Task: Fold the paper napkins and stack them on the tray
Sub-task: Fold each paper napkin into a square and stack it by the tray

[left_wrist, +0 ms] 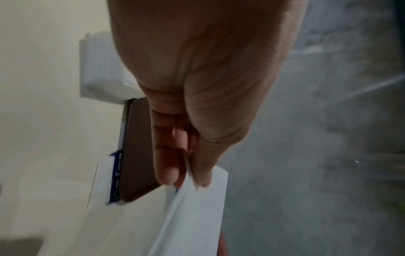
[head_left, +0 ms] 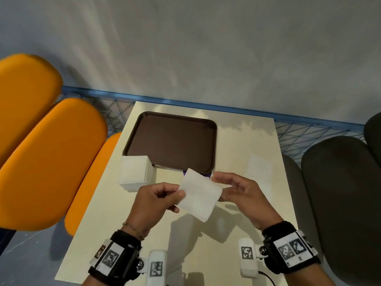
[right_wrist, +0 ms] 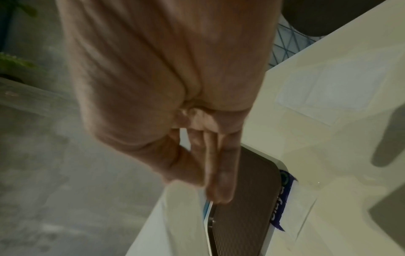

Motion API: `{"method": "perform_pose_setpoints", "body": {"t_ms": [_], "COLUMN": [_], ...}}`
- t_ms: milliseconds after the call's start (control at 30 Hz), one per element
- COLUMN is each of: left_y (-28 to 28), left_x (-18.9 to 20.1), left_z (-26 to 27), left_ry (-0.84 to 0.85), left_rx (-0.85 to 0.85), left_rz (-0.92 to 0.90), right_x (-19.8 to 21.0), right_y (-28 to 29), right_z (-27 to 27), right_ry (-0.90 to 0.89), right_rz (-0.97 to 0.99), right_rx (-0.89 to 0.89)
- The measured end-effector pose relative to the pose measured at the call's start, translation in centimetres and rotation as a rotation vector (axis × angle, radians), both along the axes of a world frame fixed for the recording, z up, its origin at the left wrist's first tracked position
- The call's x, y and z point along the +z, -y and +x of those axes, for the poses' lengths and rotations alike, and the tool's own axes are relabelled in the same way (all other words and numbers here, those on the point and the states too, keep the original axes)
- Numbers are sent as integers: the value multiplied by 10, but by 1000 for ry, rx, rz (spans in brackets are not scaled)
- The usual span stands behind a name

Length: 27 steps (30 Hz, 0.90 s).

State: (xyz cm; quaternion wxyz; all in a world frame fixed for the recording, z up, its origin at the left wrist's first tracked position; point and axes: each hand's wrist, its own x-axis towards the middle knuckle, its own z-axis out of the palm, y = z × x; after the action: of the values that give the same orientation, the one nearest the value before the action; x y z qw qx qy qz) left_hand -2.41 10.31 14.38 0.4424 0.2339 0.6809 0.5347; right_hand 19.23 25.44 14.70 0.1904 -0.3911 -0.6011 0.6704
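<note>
Left hand (head_left: 153, 200) and right hand (head_left: 240, 189) pinching opposite edges of a white napkin (head_left: 199, 196) above the table's near half, brown tray (head_left: 144, 129) toward the far edge, napkin stack (head_left: 134, 172) at the tray's near-left corner

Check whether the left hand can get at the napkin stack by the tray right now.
Probably not yet: the left hand is pinching the napkin with the right hand. The stack lies close, with nothing between.

Left hand (head_left: 153, 200) and right hand (head_left: 241, 189) raised, fingertips pinched together.
</note>
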Motion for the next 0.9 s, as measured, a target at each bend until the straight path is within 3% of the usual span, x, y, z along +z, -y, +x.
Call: {"method": "perform_pose_setpoints", "body": {"t_ms": [167, 267, 433, 700, 900], "left_y": [0, -3, -5, 1, 5], "left_x": [13, 21, 29, 35, 36], "left_z": [-21, -26, -34, -46, -44], "left_ry": [-187, -232, -305, -289, -197], "left_rx": [-218, -320, -396, -374, -134], "left_rz": [-66, -70, -56, -32, 63], "right_x": [19, 32, 43, 54, 54], "right_y": [-8, -5, -8, -18, -20], "right_z": [-13, -37, -66, -73, -70], "right_ry": [91, 126, 213, 283, 208], "right_rz": [154, 379, 624, 571, 488], "right_rx": [239, 394, 502, 515, 376]}}
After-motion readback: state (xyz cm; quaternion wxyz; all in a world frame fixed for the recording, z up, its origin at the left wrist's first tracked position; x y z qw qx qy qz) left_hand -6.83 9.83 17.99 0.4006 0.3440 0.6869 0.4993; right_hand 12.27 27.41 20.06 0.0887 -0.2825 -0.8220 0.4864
